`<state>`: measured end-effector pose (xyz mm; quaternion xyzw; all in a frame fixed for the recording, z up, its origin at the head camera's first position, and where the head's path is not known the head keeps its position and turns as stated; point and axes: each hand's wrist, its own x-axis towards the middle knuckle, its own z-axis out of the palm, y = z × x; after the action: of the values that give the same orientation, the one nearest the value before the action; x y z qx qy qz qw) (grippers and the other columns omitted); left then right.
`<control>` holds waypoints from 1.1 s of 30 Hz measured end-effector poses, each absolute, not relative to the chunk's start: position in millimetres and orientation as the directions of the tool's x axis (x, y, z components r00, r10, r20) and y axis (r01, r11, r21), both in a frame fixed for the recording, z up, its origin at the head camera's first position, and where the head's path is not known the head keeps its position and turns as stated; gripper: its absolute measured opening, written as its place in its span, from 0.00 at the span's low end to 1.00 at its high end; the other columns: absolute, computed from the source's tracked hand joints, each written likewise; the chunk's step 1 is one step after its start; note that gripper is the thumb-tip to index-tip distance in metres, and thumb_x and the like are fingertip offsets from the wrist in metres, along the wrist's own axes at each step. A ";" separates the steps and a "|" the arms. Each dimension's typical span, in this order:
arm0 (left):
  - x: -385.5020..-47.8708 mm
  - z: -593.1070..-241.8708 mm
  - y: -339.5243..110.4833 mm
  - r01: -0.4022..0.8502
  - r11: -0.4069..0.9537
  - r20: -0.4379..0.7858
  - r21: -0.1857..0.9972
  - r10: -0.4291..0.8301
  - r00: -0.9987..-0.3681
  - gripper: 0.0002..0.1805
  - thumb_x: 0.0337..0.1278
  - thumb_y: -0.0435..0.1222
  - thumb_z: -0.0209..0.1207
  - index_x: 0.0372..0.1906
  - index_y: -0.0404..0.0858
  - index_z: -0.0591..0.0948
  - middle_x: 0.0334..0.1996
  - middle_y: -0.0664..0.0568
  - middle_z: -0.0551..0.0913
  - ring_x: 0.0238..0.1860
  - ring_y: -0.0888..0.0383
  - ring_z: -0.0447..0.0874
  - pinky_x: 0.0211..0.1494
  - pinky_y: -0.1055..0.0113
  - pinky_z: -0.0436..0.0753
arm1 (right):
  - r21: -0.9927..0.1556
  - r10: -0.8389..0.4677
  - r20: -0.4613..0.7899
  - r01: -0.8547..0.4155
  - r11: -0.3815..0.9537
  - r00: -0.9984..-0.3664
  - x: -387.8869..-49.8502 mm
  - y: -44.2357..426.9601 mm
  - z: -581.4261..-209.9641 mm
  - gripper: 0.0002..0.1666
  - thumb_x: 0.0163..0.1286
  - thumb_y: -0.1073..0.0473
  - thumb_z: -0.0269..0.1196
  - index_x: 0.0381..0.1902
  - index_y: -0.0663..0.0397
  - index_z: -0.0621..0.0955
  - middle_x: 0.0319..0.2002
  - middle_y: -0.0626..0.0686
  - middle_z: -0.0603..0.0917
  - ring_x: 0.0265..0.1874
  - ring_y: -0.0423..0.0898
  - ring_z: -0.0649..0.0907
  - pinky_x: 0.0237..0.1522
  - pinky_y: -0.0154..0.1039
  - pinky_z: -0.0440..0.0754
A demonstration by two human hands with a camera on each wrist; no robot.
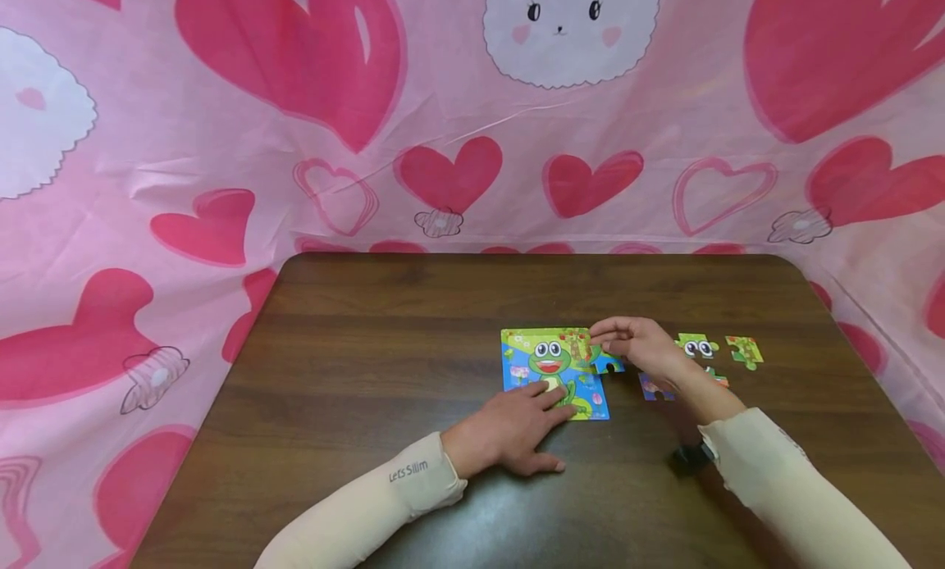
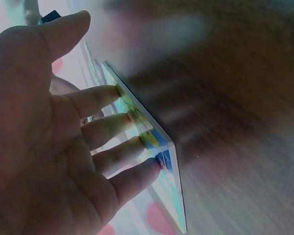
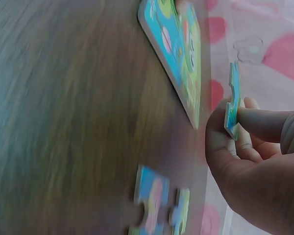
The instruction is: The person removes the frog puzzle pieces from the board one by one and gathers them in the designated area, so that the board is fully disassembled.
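Note:
A square frog puzzle board (image 1: 517, 360) lies flat on the table. My left hand (image 1: 517, 428) rests on its lower part, fingers extended and fingertips touching the picture; the left wrist view shows these fingers (image 2: 115, 133) against the board's surface. Over the board's upper right edge, my right hand (image 1: 645, 348) pinches a blue and green puzzle piece (image 3: 233, 100) between thumb and fingers. In the right wrist view that piece is seen nearly edge-on, raised off the table. Part of the frog picture is covered by the left hand.
Several loose puzzle pieces lie to the right: one with eyes (image 1: 694, 340), a green one (image 1: 747, 352), a purple-blue one (image 1: 655, 387) and another partly behind the right wrist (image 1: 682, 380). The brown wooden table (image 1: 354, 348) meets a pink heart-patterned cloth (image 1: 443, 118) at its back.

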<state>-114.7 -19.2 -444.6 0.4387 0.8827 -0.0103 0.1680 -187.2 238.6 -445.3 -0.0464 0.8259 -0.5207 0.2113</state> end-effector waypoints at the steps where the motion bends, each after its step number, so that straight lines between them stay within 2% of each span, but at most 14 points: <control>1: -114.6 -444.9 -19.3 0.777 0.617 -0.307 0.130 0.770 -0.560 0.42 0.64 0.65 0.55 0.78 0.55 0.63 0.80 0.57 0.59 0.79 0.53 0.58 0.78 0.61 0.64 | -0.881 -0.296 -0.300 0.144 0.451 -0.907 -186.5 242.5 -445.3 0.19 0.79 0.65 0.53 0.64 0.66 0.75 0.57 0.64 0.84 0.49 0.36 0.84 0.51 0.29 0.81; 7: -113.1 -445.6 -19.8 0.768 0.626 -0.316 0.132 0.761 -0.566 0.42 0.64 0.65 0.55 0.79 0.56 0.62 0.80 0.57 0.58 0.80 0.54 0.58 0.78 0.61 0.64 | -0.906 -0.272 -0.291 0.173 0.387 -0.917 -180.3 264.1 -445.2 0.23 0.78 0.63 0.56 0.65 0.69 0.73 0.57 0.63 0.84 0.46 0.35 0.84 0.49 0.29 0.80; 9: -112.7 -446.5 -19.9 0.770 0.625 -0.310 0.125 0.762 -0.568 0.42 0.64 0.65 0.55 0.78 0.56 0.62 0.80 0.57 0.58 0.80 0.54 0.58 0.77 0.62 0.65 | -0.913 -0.264 -0.288 0.182 0.364 -0.921 -178.5 272.7 -445.3 0.24 0.78 0.62 0.56 0.66 0.70 0.71 0.55 0.59 0.85 0.46 0.34 0.84 0.48 0.30 0.81; 12: -112.7 -448.0 -19.9 0.777 0.619 -0.295 0.113 0.768 -0.569 0.42 0.63 0.65 0.56 0.78 0.56 0.63 0.80 0.57 0.59 0.79 0.54 0.59 0.77 0.62 0.65 | -0.926 -0.254 -0.289 0.202 0.320 -0.923 -175.2 289.0 -445.2 0.23 0.79 0.61 0.55 0.66 0.69 0.71 0.51 0.47 0.86 0.47 0.31 0.83 0.47 0.28 0.81; 14: -112.8 -448.5 -20.0 0.779 0.616 -0.294 0.114 0.770 -0.566 0.42 0.64 0.65 0.56 0.78 0.56 0.63 0.80 0.57 0.59 0.79 0.54 0.59 0.77 0.62 0.64 | -0.937 -0.259 -0.285 0.212 0.276 -0.923 -172.6 301.7 -444.9 0.21 0.79 0.62 0.55 0.65 0.66 0.73 0.49 0.41 0.86 0.47 0.30 0.82 0.48 0.27 0.80; 15: -112.9 -448.5 -20.1 0.779 0.616 -0.295 0.114 0.770 -0.565 0.42 0.64 0.65 0.56 0.78 0.56 0.62 0.80 0.57 0.59 0.79 0.54 0.58 0.78 0.62 0.64 | -0.940 -0.252 -0.290 0.225 0.257 -0.923 -171.1 308.1 -444.4 0.19 0.79 0.61 0.56 0.64 0.62 0.74 0.48 0.39 0.87 0.41 0.29 0.82 0.43 0.26 0.81; 18: -113.5 -447.7 -20.5 0.778 0.617 -0.301 0.115 0.768 -0.565 0.41 0.64 0.64 0.55 0.79 0.56 0.62 0.80 0.58 0.59 0.80 0.55 0.58 0.77 0.62 0.64 | -0.951 -0.255 -0.282 0.235 0.200 -0.925 -166.6 329.2 -443.8 0.15 0.79 0.62 0.56 0.59 0.51 0.79 0.47 0.37 0.87 0.39 0.30 0.81 0.39 0.27 0.79; 21: -114.1 -447.1 -20.7 0.776 0.620 -0.304 0.115 0.765 -0.567 0.41 0.65 0.64 0.55 0.79 0.57 0.62 0.80 0.58 0.59 0.80 0.55 0.58 0.77 0.62 0.65 | -0.959 -0.248 -0.269 0.236 0.155 -0.931 -161.4 349.8 -444.8 0.14 0.79 0.62 0.55 0.55 0.41 0.82 0.46 0.36 0.87 0.38 0.31 0.82 0.37 0.28 0.79; 22: -114.2 -447.1 -20.7 0.775 0.621 -0.305 0.116 0.765 -0.567 0.41 0.65 0.64 0.55 0.79 0.57 0.62 0.80 0.58 0.59 0.80 0.55 0.58 0.77 0.62 0.66 | -0.963 -0.252 -0.258 0.228 0.142 -0.933 -159.5 356.6 -445.8 0.15 0.79 0.63 0.54 0.54 0.39 0.82 0.46 0.35 0.87 0.44 0.31 0.83 0.41 0.28 0.80; 28: -113.5 -447.5 -21.6 0.767 0.628 -0.311 0.130 0.761 -0.569 0.41 0.65 0.64 0.55 0.79 0.57 0.62 0.80 0.58 0.58 0.80 0.55 0.57 0.77 0.62 0.65 | -0.982 -0.247 -0.187 0.180 0.053 -0.951 -148.1 391.2 -456.0 0.18 0.80 0.66 0.51 0.53 0.41 0.83 0.46 0.37 0.88 0.45 0.30 0.83 0.45 0.22 0.78; 33: -112.6 -447.7 -21.5 0.764 0.630 -0.311 0.141 0.761 -0.570 0.40 0.65 0.63 0.56 0.79 0.57 0.62 0.80 0.58 0.58 0.80 0.55 0.57 0.77 0.62 0.65 | -0.982 -0.211 -0.185 0.172 0.082 -0.960 -138.5 414.0 -462.9 0.19 0.81 0.66 0.50 0.54 0.39 0.83 0.46 0.34 0.88 0.46 0.26 0.82 0.44 0.18 0.73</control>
<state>-112.6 -21.5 -447.7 0.4301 0.8859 -0.0045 0.1735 -138.5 414.0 -462.9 -0.0136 0.7219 -0.6773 0.1412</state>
